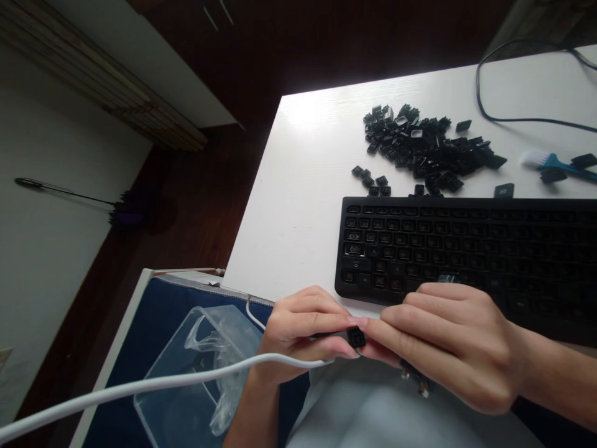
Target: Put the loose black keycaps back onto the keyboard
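A small black keycap [356, 336], its hollow underside facing up toward me, is pinched between the fingertips just in front of the table edge. My left hand [303, 326] grips it from the left with thumb and index finger. From the right, my right hand [452, 342] has its fingertips closed at the same keycap. Beneath the right palm a small dark object with shiny bits [422, 387] shows partly; what it is I cannot tell. A black keyboard [396, 292] lies just beyond the hands, with most of its keycaps off and a few in place at the lower left.
A heap of loose black keycaps [420, 146] lies behind the keyboard on the white table [298, 186]. A blue brush [553, 163] and a black cable [513, 119] are at the right. A white cable [186, 378] crosses in front of a clear plastic bag [186, 354].
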Demonstrator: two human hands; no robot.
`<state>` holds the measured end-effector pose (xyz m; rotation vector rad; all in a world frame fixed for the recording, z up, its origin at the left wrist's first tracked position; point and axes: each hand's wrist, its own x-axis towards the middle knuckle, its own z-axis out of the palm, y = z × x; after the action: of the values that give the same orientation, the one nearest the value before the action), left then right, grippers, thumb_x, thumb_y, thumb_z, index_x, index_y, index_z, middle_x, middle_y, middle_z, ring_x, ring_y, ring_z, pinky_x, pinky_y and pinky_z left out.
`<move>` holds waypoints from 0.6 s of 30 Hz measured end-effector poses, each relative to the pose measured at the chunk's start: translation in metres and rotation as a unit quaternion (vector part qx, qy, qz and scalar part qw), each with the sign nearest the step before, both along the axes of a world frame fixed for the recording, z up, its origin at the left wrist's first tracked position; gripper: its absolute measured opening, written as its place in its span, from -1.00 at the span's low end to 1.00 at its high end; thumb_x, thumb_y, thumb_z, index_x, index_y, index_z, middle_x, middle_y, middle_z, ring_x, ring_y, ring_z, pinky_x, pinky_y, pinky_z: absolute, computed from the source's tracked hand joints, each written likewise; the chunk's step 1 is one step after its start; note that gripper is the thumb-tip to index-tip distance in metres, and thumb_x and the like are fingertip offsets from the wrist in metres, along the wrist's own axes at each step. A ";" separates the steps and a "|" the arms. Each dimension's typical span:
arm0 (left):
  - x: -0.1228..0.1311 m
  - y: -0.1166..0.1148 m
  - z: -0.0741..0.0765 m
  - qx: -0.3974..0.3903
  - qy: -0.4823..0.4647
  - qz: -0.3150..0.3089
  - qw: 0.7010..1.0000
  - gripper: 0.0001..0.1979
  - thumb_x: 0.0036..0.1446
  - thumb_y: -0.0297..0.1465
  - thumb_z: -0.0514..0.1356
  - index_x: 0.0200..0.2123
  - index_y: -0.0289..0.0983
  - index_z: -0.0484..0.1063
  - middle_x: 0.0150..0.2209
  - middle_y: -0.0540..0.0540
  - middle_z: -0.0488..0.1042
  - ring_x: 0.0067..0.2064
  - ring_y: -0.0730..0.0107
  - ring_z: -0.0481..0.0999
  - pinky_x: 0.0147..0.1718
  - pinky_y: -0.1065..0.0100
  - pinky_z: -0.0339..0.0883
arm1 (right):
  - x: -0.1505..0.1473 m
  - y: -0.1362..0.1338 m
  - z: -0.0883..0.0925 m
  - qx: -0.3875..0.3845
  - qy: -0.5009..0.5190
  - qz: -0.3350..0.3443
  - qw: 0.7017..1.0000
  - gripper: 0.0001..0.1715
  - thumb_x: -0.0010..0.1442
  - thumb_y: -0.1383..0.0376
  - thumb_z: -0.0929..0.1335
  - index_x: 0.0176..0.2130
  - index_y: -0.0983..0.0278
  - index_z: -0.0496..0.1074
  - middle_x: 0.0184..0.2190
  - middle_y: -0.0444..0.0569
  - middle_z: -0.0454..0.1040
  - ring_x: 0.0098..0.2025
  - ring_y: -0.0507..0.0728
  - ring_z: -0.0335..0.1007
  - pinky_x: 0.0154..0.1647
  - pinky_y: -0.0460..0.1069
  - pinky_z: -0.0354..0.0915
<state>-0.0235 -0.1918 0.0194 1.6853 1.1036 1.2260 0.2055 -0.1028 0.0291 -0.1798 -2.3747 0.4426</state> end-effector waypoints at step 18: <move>0.007 0.000 0.007 -0.069 0.079 -0.049 0.993 -0.70 0.39 -0.21 0.15 -0.06 -0.30 0.56 -0.15 -0.22 0.63 -0.17 0.25 0.55 -0.12 0.22 0.40 | -0.003 0.003 0.000 -0.020 0.003 -0.031 0.999 -0.72 0.34 0.24 0.43 -0.06 0.41 0.47 -0.35 -0.05 0.57 -0.43 0.01 0.39 -0.48 -0.01 0.21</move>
<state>-0.0165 -0.1920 0.0266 1.7313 1.1581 0.9453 0.2027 -0.1002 0.0293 -0.2680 -2.3482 0.4605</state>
